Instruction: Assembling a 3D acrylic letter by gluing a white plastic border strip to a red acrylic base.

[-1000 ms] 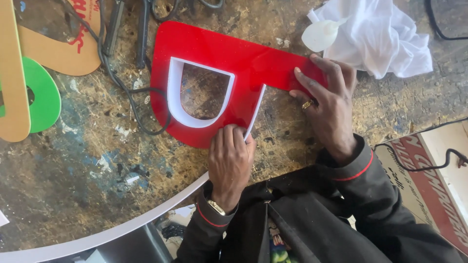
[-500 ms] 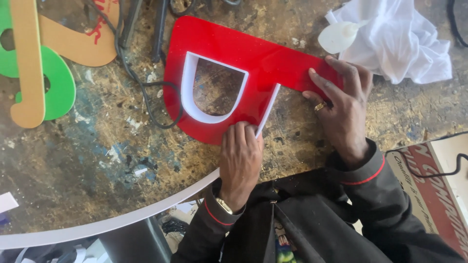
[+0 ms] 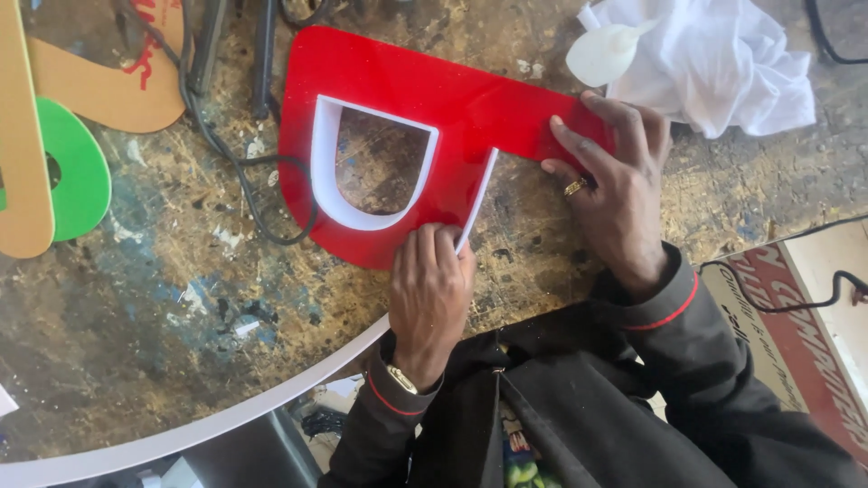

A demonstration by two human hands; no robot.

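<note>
A large red sign letter [image 3: 425,90] with white edging lies flat on a scarred, paint-stained table [image 3: 136,334]. The left hand [image 3: 432,289] presses fingers-down on the letter's lower edge, grip flat and open, clasping nothing. The right hand [image 3: 615,185], a ring on one finger, lies spread on the letter's long arm, holding it down. A crumpled white cloth [image 3: 723,63] sits just beyond, a black cable [image 3: 235,172] looping beside the letter
</note>
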